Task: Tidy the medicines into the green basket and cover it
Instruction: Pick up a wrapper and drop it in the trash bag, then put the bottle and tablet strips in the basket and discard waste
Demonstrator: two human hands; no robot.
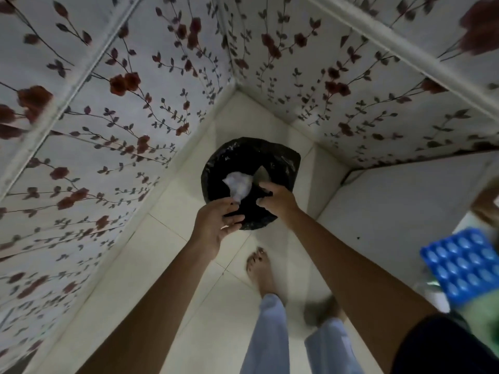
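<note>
Two bare hands reach down over a black bin bag (251, 182) that sits on the pale tiled floor (167, 255), in the corner where two flowery walls (108, 117) meet. The left hand (213, 228) has its fingers spread at the bag's near rim. The right hand (278, 198) is curled at the rim beside it. A white scrap (239, 184) lies inside the bag. A bare foot (259, 268) stands on the floor. A blue pill sheet (461, 265) shows at the right edge.
</note>
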